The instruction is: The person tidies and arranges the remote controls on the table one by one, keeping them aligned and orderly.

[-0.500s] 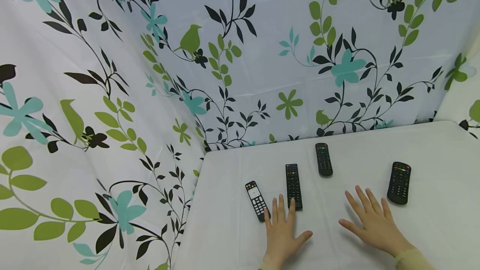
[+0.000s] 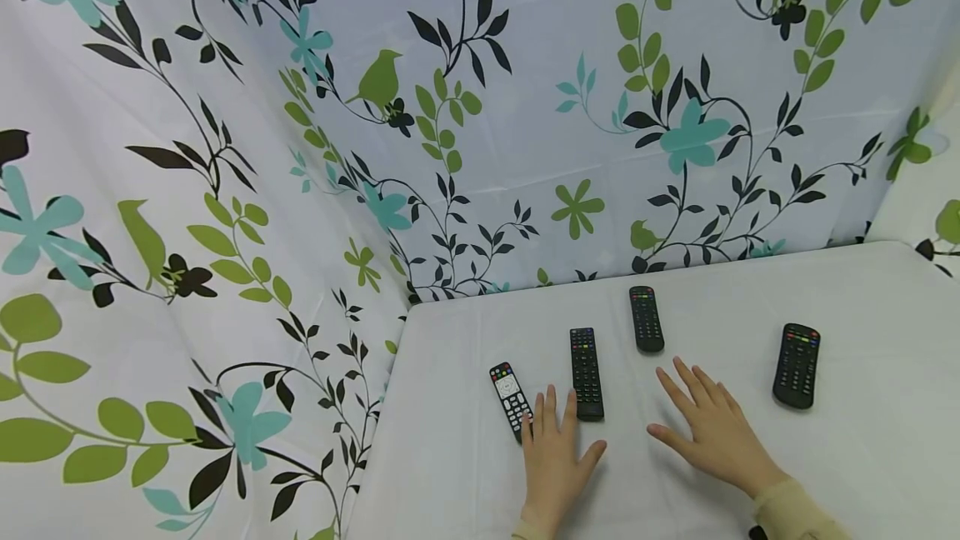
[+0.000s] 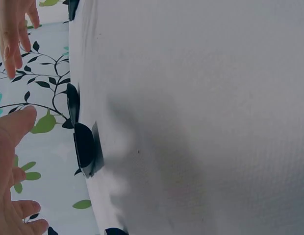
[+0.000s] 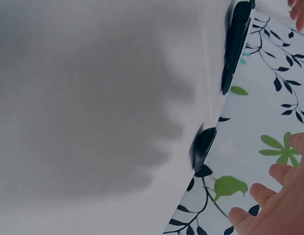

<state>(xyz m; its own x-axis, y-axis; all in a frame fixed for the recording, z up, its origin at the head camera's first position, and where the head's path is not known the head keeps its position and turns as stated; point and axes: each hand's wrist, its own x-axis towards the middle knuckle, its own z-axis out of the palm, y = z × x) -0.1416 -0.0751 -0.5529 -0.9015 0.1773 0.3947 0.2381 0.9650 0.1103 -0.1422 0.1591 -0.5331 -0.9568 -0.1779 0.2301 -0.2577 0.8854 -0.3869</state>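
- White-keyed remote: lies on the table just beyond the left hand, whose outer fingers overlap its near end in the head view; long axis oblique, far end toward the person's left.
- Long black remote: beside it to the right, long axis nearly straight away from the person; near end by the left index fingertip. The left hand is the nearer to both.
- Short black remote: farther back, just beyond the fingertips of the right hand, the nearer hand; far end tilted slightly left.
- Broad black remote: to the right of the right hand, apart from it; far end tilted slightly right.
- Hands: both have fingers extended and spread, gripping nothing; shadows in the wrist views suggest that they are raised above the surface.
- Table: covered in white.
- Surroundings: patterned curtain with leaves, flowers and birds, behind and at left.
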